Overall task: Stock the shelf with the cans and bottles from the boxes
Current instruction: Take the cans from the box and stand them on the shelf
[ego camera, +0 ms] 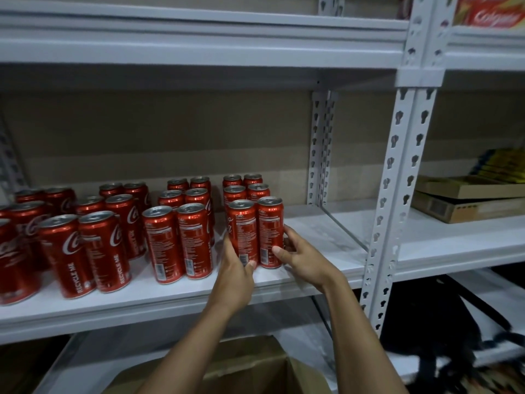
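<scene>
Gripping the front pair of tall red aluminium cola cans (255, 233) on the white metal shelf (321, 237), left hand (235, 273) and right hand (301, 255) curled their fingers round one can each, beside earlier rows.

White shelf (176, 297): red cans (170, 237) upright, paired rows.

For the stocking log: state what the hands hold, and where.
Left hand and right hand clasp two front red metal cans by their lower sides.

Upright red cans (181, 228) in paired rows on the white shelf (321, 240).
</scene>
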